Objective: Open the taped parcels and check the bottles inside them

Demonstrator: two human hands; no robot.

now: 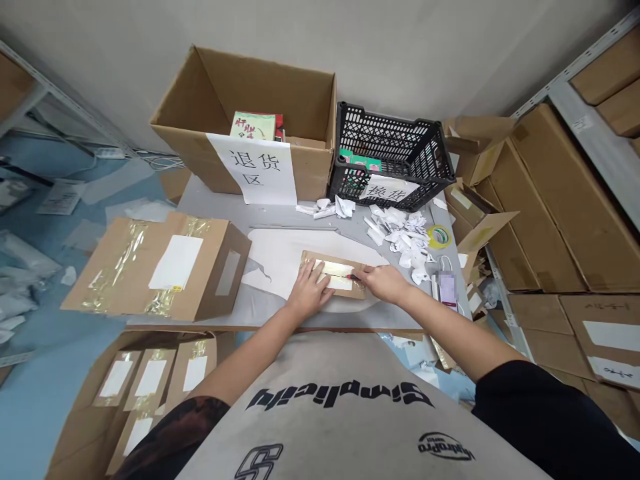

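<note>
A small taped cardboard box with a white label lies on a white sheet on the table in front of me. My left hand rests on the left part of the box, fingers stretched out over its top. My right hand is closed around a small utility knife with a red part showing. Its thin tip points left and lies along a dark line across the label; whether it has cut through is too small to tell. Most of the handle is hidden in my fingers.
A large open carton and a black plastic crate stand at the table's back. Crumpled paper scraps, a tape roll and a phone lie right. A bigger taped box sits left; an open carton of boxes is below.
</note>
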